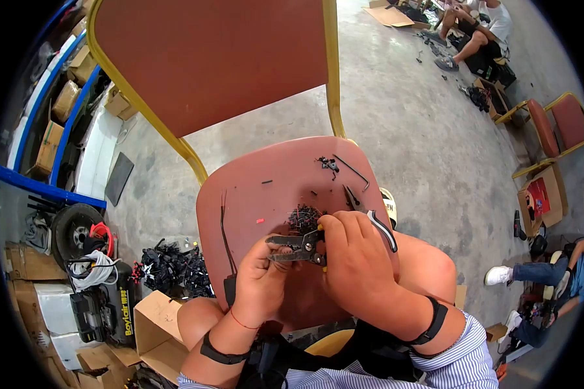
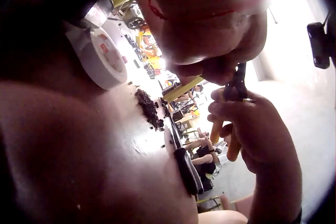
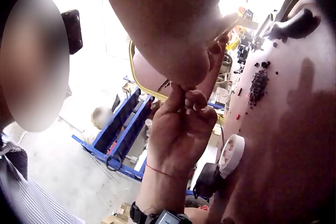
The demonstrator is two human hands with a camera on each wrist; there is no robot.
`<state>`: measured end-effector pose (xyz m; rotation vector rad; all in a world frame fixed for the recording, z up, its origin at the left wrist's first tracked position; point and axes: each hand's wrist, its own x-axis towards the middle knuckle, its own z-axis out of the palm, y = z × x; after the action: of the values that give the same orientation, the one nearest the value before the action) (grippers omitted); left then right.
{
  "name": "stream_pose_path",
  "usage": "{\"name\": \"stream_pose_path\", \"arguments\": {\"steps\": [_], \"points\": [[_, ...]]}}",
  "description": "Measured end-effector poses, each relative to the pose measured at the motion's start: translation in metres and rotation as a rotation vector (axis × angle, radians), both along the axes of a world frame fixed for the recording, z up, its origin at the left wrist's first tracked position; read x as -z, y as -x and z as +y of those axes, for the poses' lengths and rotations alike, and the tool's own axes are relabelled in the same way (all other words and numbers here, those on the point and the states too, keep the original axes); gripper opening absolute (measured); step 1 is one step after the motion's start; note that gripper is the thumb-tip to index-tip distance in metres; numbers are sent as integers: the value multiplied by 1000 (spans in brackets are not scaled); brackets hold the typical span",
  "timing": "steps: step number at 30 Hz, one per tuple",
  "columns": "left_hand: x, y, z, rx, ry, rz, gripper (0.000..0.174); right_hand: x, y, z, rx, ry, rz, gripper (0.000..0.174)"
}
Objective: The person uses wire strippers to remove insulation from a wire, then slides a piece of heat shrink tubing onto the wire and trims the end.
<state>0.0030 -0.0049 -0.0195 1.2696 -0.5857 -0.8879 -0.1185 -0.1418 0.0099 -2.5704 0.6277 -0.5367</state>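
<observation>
My right hand (image 1: 360, 256) grips yellow-handled wire strippers (image 1: 310, 247), the jaws pointing left and standing apart. At the jaw tips, my left hand (image 1: 258, 282) pinches with thumb and fingers; I cannot tell what is between them. Both hands are held over the red chair seat (image 1: 230, 185). Just beyond the strippers lies a heap of tiny black bits (image 1: 304, 219), also in the right wrist view as a dark heap (image 3: 258, 86). Right of it, partly behind my right hand, lie black-handled pliers (image 1: 383, 231).
On the seat lie a hex key (image 1: 353, 172), small black parts (image 1: 329, 166), a red scrap (image 1: 260, 221) and a thin black cable (image 1: 224, 227). A white tape roll (image 2: 113, 66) stands near the edge. Black parts (image 1: 175, 267) and an open carton (image 1: 159, 324) are at floor left.
</observation>
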Motion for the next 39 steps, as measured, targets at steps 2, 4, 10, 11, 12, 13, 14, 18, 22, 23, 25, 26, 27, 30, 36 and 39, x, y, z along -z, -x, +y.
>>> {"name": "stream_pose_path", "arguments": {"steps": [2,4,10,11,12,13,14,18,22,23,25,26,27,30,36,39], "points": [[-2,0,-1,-8,-3,0,15,0,-1,0,-4,0,-2,44],[-3,2,-1,-26,-8,44,13,-3,-1,0,-6,5,10,45],[-2,3,-2,-32,5,22,11,-1,-1,0,1,43,-29,46],[-2,4,-2,-35,0,26,11,-1,-1,1,2,43,-30,46],[-3,5,-2,-40,-5,31,11,-1,-1,2,4,47,-25,45],[-3,5,-2,-43,-8,33,11,-2,-1,1,8,54,-22,44],[-3,5,-2,-40,-13,24,12,-3,-1,1,12,62,-20,43],[-3,5,-1,-40,-50,-22,12,2,-1,-1,14,75,8,30],[3,4,1,-66,-48,-16,13,2,-4,-5,-9,25,58,31],[0,5,0,-96,-145,-52,12,4,-3,-8,-12,31,77,30],[-9,4,-4,-108,-252,-136,13,15,-3,-12,-16,61,40,22],[-5,2,-4,-121,-264,-200,13,18,-4,-13,8,75,14,14],[0,3,-4,-134,-269,-257,14,18,-6,-13,40,89,7,8],[-8,5,-12,-107,-240,-166,18,24,-6,-12,6,132,47,8],[1,3,-4,-83,-228,-156,24,28,-4,-7,-24,71,52,12],[-2,6,-8,-94,-197,-149,23,20,-2,-10,-29,26,74,16]]}}
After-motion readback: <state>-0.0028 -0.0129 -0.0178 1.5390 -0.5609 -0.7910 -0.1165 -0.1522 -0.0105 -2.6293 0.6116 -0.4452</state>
